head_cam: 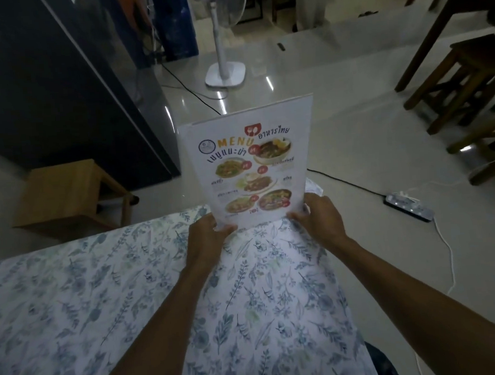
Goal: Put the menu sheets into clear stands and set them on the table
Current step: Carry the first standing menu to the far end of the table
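A menu sheet (250, 164) with food photos and the word MENU sits inside a clear stand, whose transparent edge shows along the top and right side. It stands upright near the far edge of the table with the floral cloth (102, 297). My left hand (207, 233) grips its lower left corner. My right hand (317, 215) grips its lower right corner. The base of the stand is hidden behind my fingers.
A wooden stool (67, 195) stands beyond the table's far left edge beside a tall dark cabinet (60, 82). A white pedestal fan (224, 72) is on the floor ahead. A power strip (409, 206) with cables lies right; dark wooden chairs (460, 81) stand far right.
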